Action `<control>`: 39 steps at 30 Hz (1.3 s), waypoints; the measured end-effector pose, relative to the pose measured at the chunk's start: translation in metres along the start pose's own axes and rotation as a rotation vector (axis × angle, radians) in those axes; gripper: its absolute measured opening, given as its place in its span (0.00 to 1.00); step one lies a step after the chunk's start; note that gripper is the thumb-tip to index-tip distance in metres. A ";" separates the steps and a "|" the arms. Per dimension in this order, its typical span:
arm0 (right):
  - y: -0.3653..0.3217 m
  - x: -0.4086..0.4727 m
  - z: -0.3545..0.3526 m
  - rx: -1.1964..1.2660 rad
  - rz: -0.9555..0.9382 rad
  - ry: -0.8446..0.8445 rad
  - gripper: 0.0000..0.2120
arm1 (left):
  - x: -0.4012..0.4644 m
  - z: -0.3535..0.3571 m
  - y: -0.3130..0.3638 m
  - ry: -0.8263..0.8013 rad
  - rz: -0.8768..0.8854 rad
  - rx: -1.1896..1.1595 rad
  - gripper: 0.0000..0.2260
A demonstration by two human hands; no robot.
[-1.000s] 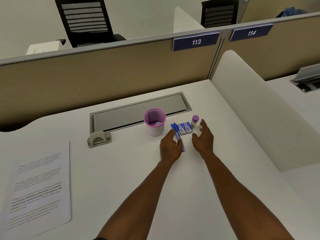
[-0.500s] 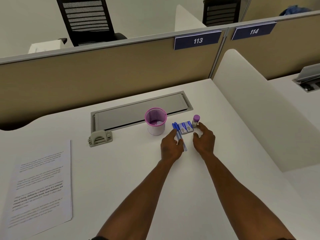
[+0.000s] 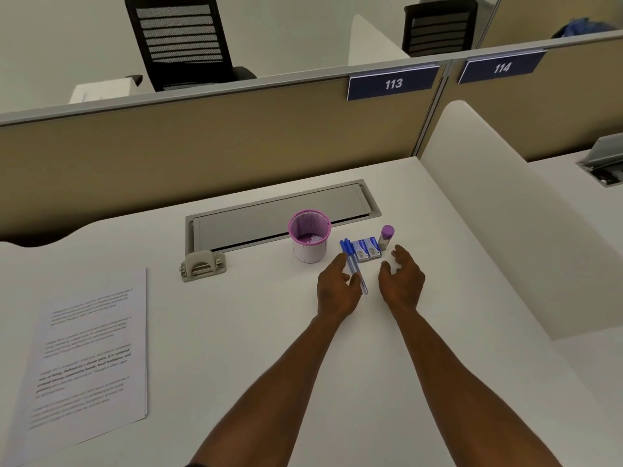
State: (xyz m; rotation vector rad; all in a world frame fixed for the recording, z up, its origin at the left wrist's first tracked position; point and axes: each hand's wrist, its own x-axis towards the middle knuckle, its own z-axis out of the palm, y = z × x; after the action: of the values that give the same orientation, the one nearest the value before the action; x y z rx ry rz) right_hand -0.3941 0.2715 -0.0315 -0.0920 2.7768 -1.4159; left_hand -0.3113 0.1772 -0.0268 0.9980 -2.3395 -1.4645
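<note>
1. The left hand (image 3: 338, 288) lies on the white bench (image 3: 236, 332) against the blue pens (image 3: 353, 264), forefinger on their left and thumb at their lower half.
2. The fingers (image 3: 341, 262) curl loosely round the pens, but from here I cannot tell whether they grip them or only touch them.
3. The pens sit side by side, caps pointing away from the person, just right of the purple mesh cup (image 3: 309, 235).
4. The right hand (image 3: 401, 281) is just right of the pens. Its fingers are spread and gently curved, and it holds nothing.
5. Its fingertips (image 3: 399, 250) stop just short of a small bottle with a purple cap (image 3: 386, 234), which stands upright.
6. Two small blue-and-white boxes (image 3: 366, 250) lie between the pens and the bottle, touching each other.
7. The mesh cup stands upright with small white bits in its bottom.
8. Behind the cup a grey cable-tray lid (image 3: 269, 217) is set into the bench, with a grey latch piece (image 3: 202, 266) at its near left corner.
9. Printed sheets (image 3: 94, 352) lie well to the left.
10. The partition behind carries signs 113 (image 3: 392, 83) and 114 (image 3: 502, 67).
</note>
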 end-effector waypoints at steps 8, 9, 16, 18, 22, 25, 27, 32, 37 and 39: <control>-0.015 -0.071 0.003 -0.141 -0.222 -0.023 0.25 | -0.061 -0.034 -0.011 0.031 0.155 0.025 0.26; -0.017 -0.081 0.003 -0.150 -0.271 -0.054 0.26 | -0.072 -0.042 -0.016 0.042 0.174 0.042 0.25; -0.036 -0.140 0.016 -0.286 -0.554 -0.299 0.33 | -0.132 -0.117 -0.070 0.243 0.241 0.239 0.27; -0.044 -0.154 0.022 -0.338 -0.648 -0.340 0.35 | -0.142 -0.143 -0.085 0.307 0.213 0.306 0.28; -0.065 -0.179 0.040 -0.431 -0.767 -0.430 0.40 | -0.159 -0.188 -0.106 0.402 0.144 0.395 0.32; -0.082 -0.199 0.057 -0.450 -0.811 -0.471 0.41 | -0.174 -0.217 -0.118 0.445 0.098 0.431 0.33; -0.094 -0.216 0.067 -0.451 -0.827 -0.502 0.41 | -0.184 -0.234 -0.125 0.480 0.056 0.439 0.33; -0.126 -0.260 0.094 -0.402 -0.863 -0.576 0.42 | -0.205 -0.279 -0.148 0.534 -0.020 0.423 0.33; -0.153 -0.311 0.125 -0.420 -0.906 -0.663 0.42 | -0.216 -0.329 -0.183 0.529 -0.106 0.451 0.33; -0.161 -0.331 0.137 -0.448 -0.911 -0.723 0.42 | -0.221 -0.347 -0.197 0.520 -0.163 0.460 0.32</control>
State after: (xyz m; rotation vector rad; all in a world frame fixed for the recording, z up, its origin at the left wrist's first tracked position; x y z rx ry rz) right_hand -0.0510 0.0872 0.0165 -1.6442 2.3556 -0.5190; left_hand 0.1130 0.0143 0.0112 1.4946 -2.2615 -0.5897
